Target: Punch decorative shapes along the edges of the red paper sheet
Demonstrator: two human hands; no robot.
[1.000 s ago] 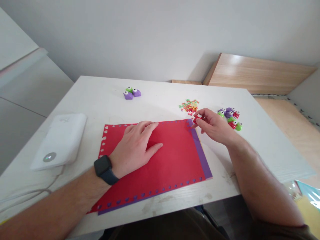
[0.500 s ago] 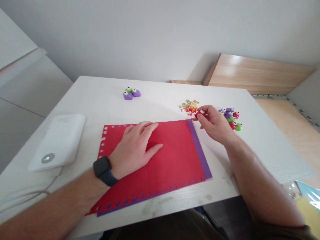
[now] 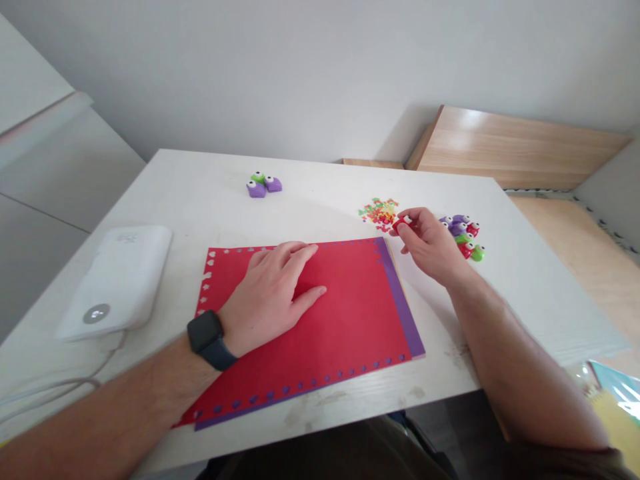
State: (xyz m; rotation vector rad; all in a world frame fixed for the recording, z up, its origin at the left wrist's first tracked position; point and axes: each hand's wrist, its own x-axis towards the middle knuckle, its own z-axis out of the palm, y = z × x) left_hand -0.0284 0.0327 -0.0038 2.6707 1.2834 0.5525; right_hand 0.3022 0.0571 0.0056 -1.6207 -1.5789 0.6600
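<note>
My left hand point(image 3: 273, 293) lies flat on a sheet of red paper point(image 3: 355, 307), its fingers stretched out. Small shapes are punched along the paper's edges, and purple paper point(image 3: 400, 300) shows beneath on the right and front. My right hand point(image 3: 430, 243) is closed on a small red craft punch point(image 3: 401, 225) with a white and black button, just beyond the sheet's far right corner. Beside it lies a heap of tiny punched paper pieces point(image 3: 380, 215) in red, green, yellow and orange.
Several purple, red and green punches point(image 3: 460, 229) cluster right of my right hand. Three more punches point(image 3: 263, 187) stand at the back left. A white box-shaped device point(image 3: 120, 280) with a cable point(image 3: 75, 385) occupies the table's left side. A wall point(image 3: 300, 80) rises behind.
My right hand has shifted slightly to the right with the red punch, away from the paper's corner. My left hand stays in place on the sheet.
</note>
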